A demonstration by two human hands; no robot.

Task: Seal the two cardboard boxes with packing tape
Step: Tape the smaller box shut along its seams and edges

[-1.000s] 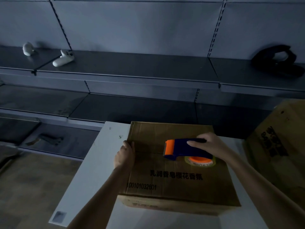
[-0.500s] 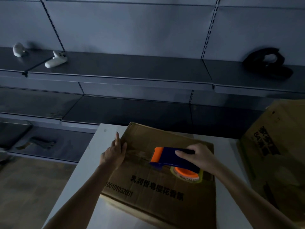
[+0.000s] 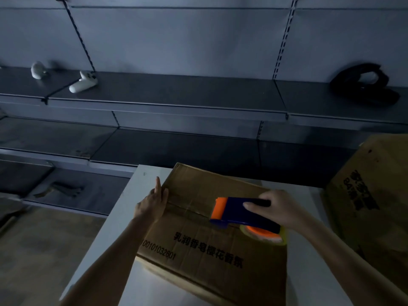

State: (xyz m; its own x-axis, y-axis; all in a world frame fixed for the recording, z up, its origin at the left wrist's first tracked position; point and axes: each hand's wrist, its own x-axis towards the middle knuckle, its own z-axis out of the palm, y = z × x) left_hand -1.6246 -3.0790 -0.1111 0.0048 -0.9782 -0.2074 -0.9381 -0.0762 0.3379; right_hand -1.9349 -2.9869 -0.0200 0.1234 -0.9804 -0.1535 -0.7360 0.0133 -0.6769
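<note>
A brown cardboard box with black printed characters lies turned at an angle on a white table. My left hand presses flat against the box's left edge, fingers extended. My right hand grips a blue and orange tape dispenser, which rests on the box top along the flap seam; its tape roll shows below my hand. A second cardboard box stands at the right, partly cut off by the frame edge.
Dark metal shelves run along the wall behind the table. Two white controllers lie on the upper left shelf, a black strap-like object on the upper right. The floor lies left of the table.
The box has rotated on the table, its left side swinging toward me. My left hand opened flat against its edge; the dispenser stayed on the box top with my right hand.
</note>
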